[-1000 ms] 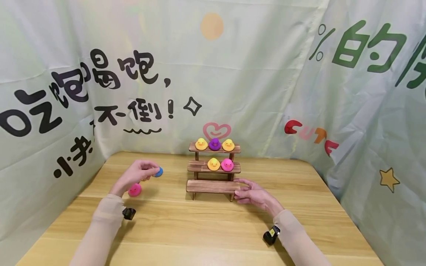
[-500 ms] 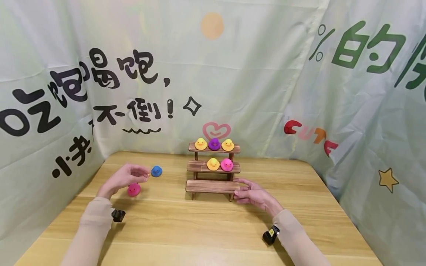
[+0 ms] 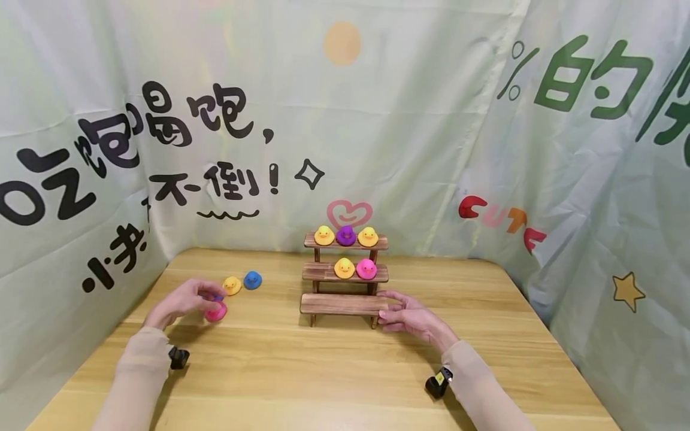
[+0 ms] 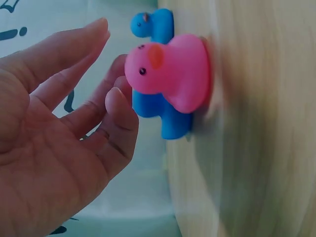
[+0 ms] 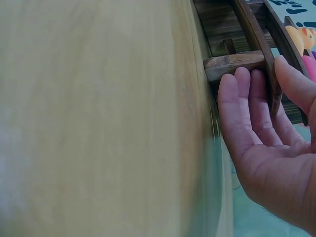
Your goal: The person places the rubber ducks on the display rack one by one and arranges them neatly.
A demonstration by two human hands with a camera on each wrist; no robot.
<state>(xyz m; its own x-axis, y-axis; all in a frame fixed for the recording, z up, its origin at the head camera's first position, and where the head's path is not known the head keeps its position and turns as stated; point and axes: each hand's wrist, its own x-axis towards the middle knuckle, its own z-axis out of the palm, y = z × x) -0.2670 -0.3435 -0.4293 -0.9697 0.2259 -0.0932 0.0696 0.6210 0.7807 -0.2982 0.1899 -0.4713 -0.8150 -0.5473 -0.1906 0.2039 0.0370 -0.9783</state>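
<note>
My left hand (image 3: pixel 185 302) hovers at the pink rubber duck (image 3: pixel 215 311) on the left of the table, fingers loosely bent and holding nothing. In the left wrist view the fingertips come right up to the pink duck (image 4: pixel 173 74), with a blue duck (image 4: pixel 175 118) partly hidden behind it. A yellow duck (image 3: pixel 232 286) and another blue duck (image 3: pixel 252 280) sit just beyond the hand. My right hand (image 3: pixel 412 317) grips the right end of the lowest step of a three-tier wooden stand (image 3: pixel 345 304); its thumb (image 5: pixel 291 84) is above the board, other fingers by the leg.
On the stand's top step sit two yellow ducks and a purple duck (image 3: pixel 345 236). The middle step bears a yellow duck (image 3: pixel 344 268) and a pink duck (image 3: pixel 367 269). Printed curtains (image 3: pixel 409 149) enclose the back and sides of the wooden table (image 3: pixel 323 377).
My left hand has let go of the blue duck, leaving it on the table, and moved left and nearer to the pink duck, uncovering the yellow one. My right hand stays on the stand.
</note>
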